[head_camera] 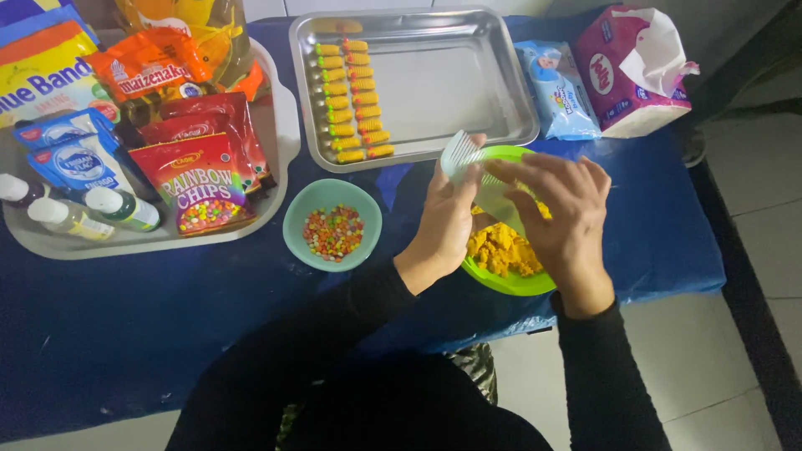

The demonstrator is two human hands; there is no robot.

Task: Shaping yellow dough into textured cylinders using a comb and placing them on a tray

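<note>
Blue cloth-covered table [125, 334] under all. Shiny rectangular steel tray [468, 83] holds two neat rows of small ridged yellow-green pieces [355, 100]. Lime-green round plastic bowl [510, 284] just below it, crumbly yellow dough inside. Left hand [447, 221], fingers curled, grips white plastic comb [462, 154] above bowl. Right hand [564, 213], fingers slightly spread, presses on comb, possibly on dough.
</note>
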